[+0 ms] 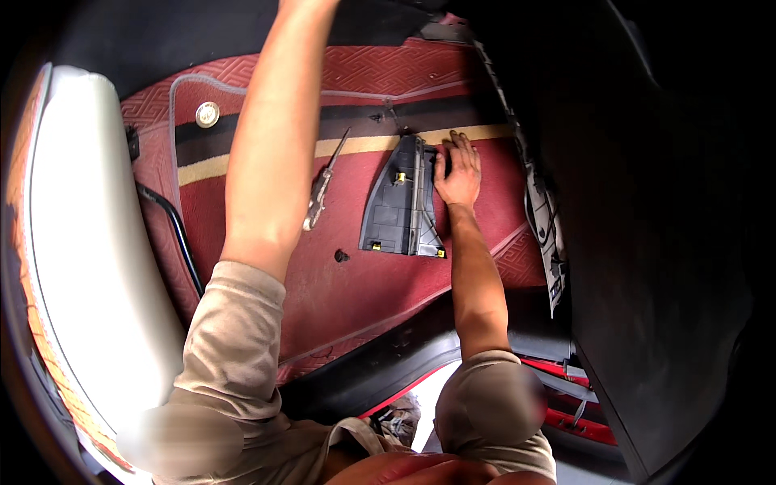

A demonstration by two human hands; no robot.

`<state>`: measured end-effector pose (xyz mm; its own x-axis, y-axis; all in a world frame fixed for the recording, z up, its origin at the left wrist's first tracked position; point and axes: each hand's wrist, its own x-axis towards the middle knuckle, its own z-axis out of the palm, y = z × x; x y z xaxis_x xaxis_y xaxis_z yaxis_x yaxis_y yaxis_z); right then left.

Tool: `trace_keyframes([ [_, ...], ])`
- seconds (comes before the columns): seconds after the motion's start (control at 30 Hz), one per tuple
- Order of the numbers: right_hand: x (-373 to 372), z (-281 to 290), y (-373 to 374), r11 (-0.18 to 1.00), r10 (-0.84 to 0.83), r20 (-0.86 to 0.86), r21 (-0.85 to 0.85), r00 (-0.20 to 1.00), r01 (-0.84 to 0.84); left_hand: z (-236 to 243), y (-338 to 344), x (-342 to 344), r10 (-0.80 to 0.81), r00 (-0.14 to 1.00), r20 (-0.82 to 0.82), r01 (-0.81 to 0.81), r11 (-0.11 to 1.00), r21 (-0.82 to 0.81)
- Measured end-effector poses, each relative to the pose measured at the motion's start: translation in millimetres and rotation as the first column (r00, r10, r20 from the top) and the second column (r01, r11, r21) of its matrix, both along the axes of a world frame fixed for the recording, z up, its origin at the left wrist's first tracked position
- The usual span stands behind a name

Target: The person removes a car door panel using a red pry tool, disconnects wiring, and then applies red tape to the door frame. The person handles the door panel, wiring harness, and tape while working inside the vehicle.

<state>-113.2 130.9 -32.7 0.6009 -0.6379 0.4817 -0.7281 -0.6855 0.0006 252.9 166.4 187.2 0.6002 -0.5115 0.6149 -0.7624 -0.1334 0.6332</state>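
Note:
My right hand [460, 171] rests on the red floor mat [315, 283], its fingers stretched out and its thumb close to a black plastic trim panel [392, 210]. Whether the thumb touches the panel's edge, I cannot tell. The panel lies with its ribbed side up and carries several yellow clips. To its left lies a screwdriver [322, 190] with a thin shaft pointing away from me. My left forearm reaches up past the top edge of the view, so the left hand is out of sight. A small dark piece [342, 255] sits on the mat below the panel.
A white seat [105, 218] stands on the left, with a black bar [174, 222] beside it. On the mat is a round pale emblem [208, 114]. A long dark trim strip [540, 210] runs along the right. The black door sill [364, 356] crosses in front of me.

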Motion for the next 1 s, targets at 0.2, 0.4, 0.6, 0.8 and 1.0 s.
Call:
trace_keyframes([
  [0.2, -12, 1, 1, 1.000, -0.009, 0.016, -0.002, 1.000, 0.009, -10, -4, 1, -0.055, 0.998, 0.025, 0.056, 0.998, -0.025],
  [0.4, -3, 5, 2, 1.000, 0.008, 0.046, -0.004, 0.999, -0.008, 0, 7, 4, -0.025, 1.000, -0.002, 0.025, 0.999, 0.045],
  [0.6, 89, 47, 35, 0.944, -0.020, 0.597, 0.275, 0.802, -0.181, -1, -3, 18, -0.010, 0.998, -0.067, 0.026, 0.972, 0.233],
  [0.8, 228, 132, 5, 0.246, -0.739, 0.674, 0.280, 0.007, -0.928, 5, 6, -2, -0.020, 0.997, -0.074, 0.024, 0.998, 0.059],
  [1.0, 228, 155, -55, 0.402, -0.637, 0.719, 0.003, -0.277, -0.916, -8, -8, 18, -0.017, 0.996, -0.090, 0.037, 0.973, 0.229],
])
